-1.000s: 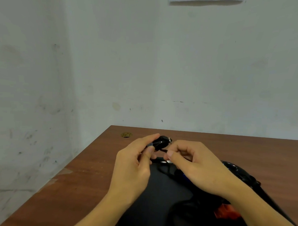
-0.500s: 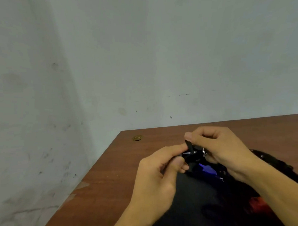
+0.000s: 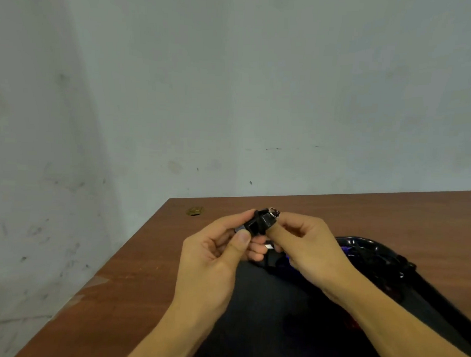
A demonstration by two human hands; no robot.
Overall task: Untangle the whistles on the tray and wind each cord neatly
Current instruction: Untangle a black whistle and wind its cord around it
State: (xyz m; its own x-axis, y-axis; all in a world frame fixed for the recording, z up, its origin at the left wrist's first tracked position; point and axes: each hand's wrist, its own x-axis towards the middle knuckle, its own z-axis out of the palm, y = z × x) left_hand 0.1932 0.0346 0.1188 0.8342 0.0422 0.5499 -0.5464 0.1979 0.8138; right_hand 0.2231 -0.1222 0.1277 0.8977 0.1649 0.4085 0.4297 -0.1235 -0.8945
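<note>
The black whistle (image 3: 259,223) is held between both hands, raised above the near end of the tray (image 3: 361,242) and clear of the bench (image 3: 132,281). Left hand (image 3: 214,261): thumb and forefinger pinch the lower left end of the whistle, thumbnail facing the camera, other fingers curled beneath. Right hand (image 3: 304,248): thumb pressed against the whistle's underside, forefinger curled over its upper right end; the remaining fingers are folded into the palm. Both grips are narrow and closed on the whistle.

The long axis of the whistle runs from lower left to upper right, tilted upward toward the wall. A small metal ring (image 3: 274,212) sits at the upper right end, just above the right forefinger. The body is glossy, dark, short and blocky; finer detail is blurred.

Both forearms enter from the bottom edge and converge at the whistle, wrists roughly level.

Below the hands lies a dark mat or tray floor, matte in texture. The tray's far rim is glossy black and curved. Inside it, beyond the right wrist, a purple item (image 3: 346,249) and tangled black cords (image 3: 398,263) are partly visible; their arrangement cannot be determined. The bench is reddish-brown wood-grain. A small brass-coloured fitting (image 3: 194,211) sits near its far left corner. The wall (image 3: 233,83) behind is pale and scuffed.
</note>
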